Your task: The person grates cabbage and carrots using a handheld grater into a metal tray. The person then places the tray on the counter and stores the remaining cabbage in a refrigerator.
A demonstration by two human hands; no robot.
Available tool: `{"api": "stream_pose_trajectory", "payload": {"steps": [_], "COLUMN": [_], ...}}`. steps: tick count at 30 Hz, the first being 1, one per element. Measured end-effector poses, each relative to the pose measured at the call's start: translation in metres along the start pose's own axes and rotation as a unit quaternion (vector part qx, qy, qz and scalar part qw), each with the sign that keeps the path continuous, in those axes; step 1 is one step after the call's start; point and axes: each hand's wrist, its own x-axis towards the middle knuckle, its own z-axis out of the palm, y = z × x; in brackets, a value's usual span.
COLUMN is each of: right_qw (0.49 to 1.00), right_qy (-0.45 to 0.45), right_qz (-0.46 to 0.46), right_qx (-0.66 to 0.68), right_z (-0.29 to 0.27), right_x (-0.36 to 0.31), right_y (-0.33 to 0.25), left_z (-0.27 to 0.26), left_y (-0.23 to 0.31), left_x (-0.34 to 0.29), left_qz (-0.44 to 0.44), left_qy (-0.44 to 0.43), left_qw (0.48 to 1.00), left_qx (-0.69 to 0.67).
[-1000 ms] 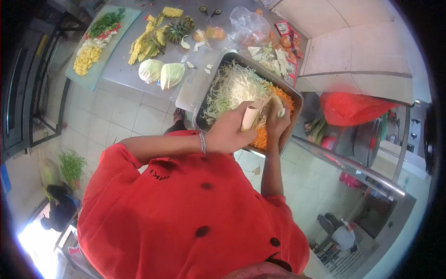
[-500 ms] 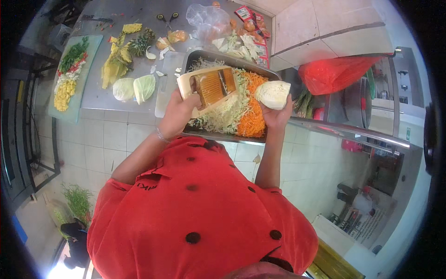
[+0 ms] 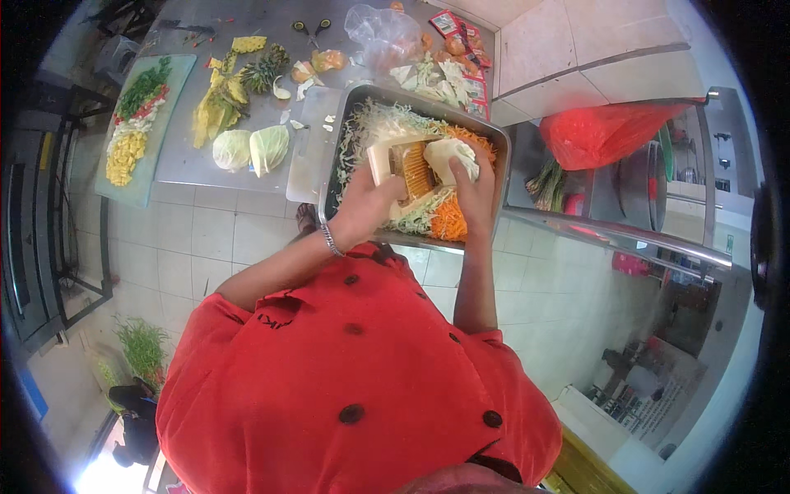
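My left hand (image 3: 369,204) is closed round the pale frame of a mandoline slicer (image 3: 417,169) with a ridged amber bed, tilted over the metal tray. My right hand (image 3: 476,191) grips a cut chunk of white cabbage (image 3: 448,158) against the slicer's right end. Beneath them the deep tray (image 3: 504,169) holds shredded cabbage (image 3: 387,123) and orange shredded carrot (image 3: 448,221). The slicer and both hands hide the tray's middle.
Left of the tray lie a white board (image 3: 306,160), two cabbage pieces (image 3: 268,151), pineapple parts (image 3: 265,70) and a green board (image 3: 156,169) with chopped food. Scissors (image 3: 313,34) and a plastic bag (image 3: 383,37) lie behind. A red bag (image 3: 605,132) sits right of the tray.
The cabbage chunk in my right hand has come left and down onto the slicer. My left hand has shifted right and lower with the slicer.
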Motion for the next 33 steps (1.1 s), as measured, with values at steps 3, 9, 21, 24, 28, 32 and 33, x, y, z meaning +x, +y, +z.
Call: {"api": "stream_pose_trajectory", "payload": {"steps": [3,9,21,24,28,32,33], "right_qw": [0.999,0.985,0.994,0.985,0.997,0.986,0.993], "right_qy": [0.010,0.046,0.047,-0.002,0.050,0.000,0.021], "right_qz": [-0.035,-0.166,-0.097,-0.172,0.005,-0.164,-0.112], "right_qx": [-0.004,-0.012,0.007,0.011,0.058,0.014,0.010], "right_z": [0.012,0.017,0.009,0.017,0.010,0.013,0.008], "right_x": [-0.002,-0.007,-0.016,-0.028,-0.009,-0.038,-0.030], "right_y": [0.003,0.019,0.035,0.006,0.025,0.006,0.016], "left_z": [-0.002,-0.006,-0.011,-0.018,-0.016,-0.014,-0.013], "left_y": [0.001,0.011,0.000,-0.001,-0.005,0.004,0.009], "left_x": [-0.003,-0.016,-0.020,-0.017,-0.016,-0.022,-0.020], "left_qz": [-0.005,-0.023,0.056,0.078,0.114,0.089,0.084], "left_qy": [0.007,-0.013,-0.057,-0.071,-0.056,-0.053,-0.064], "left_qw": [1.000,0.999,0.976,0.968,0.959,0.949,0.950], "left_qx": [-0.002,0.043,0.202,0.229,0.253,0.297,0.295]}}
